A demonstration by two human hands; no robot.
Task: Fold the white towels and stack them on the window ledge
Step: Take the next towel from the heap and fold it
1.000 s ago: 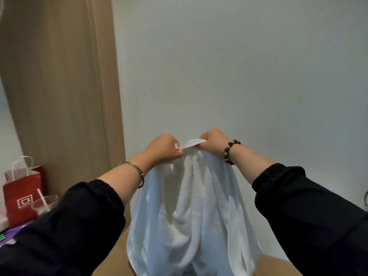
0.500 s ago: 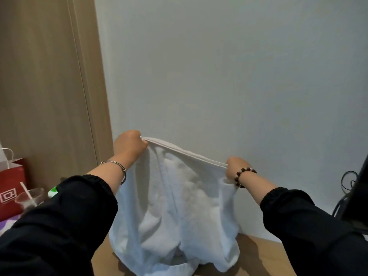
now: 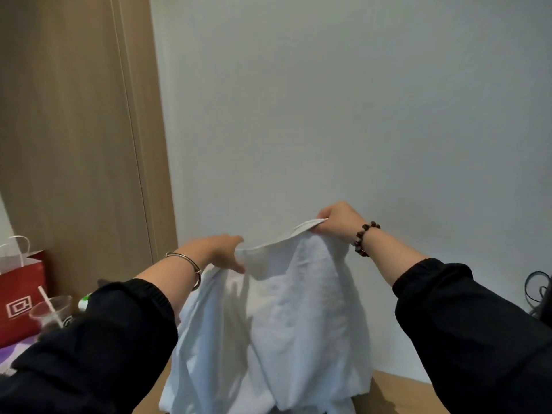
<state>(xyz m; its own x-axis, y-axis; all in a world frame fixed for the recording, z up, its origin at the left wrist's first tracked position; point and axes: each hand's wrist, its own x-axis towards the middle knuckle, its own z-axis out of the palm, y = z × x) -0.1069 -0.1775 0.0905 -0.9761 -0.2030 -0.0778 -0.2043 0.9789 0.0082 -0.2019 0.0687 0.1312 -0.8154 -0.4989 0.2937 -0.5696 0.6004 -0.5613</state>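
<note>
a plain pale grey wall (image 3: 328, 100) at the back, a tall light-brown wooden panel (image 3: 68, 130) to its left, a light wooden surface (image 3: 397, 386) low in front of it. held up before the wall, a large white terry towel (image 3: 298, 309), crumpled, hanging in heavy folds, its lower part reaching down to the wooden surface. right hand (image 3: 340, 221) raised higher, closed as a fist around the hemmed top edge of the towel, a bracelet of dark brown beads (image 3: 363, 237) on the wrist. left hand (image 3: 222, 252) lower and more to the left, pinching the same hem between thumb and fingers, fingers only half curled and a little blurred; a thin silver metal bangle (image 3: 186, 259) on this wrist. short piece of hem sagging between both hands. both forearms in black sleeves with elastic cuffs. at far left a red paper bag (image 3: 21, 291) with white handles and a white square logo, beside the wooden panel; just in front of it a clear plastic cup (image 3: 52, 309) with a white straw inside. at the right border, loops of thin black cable (image 3: 537, 289) near the wall.
</note>
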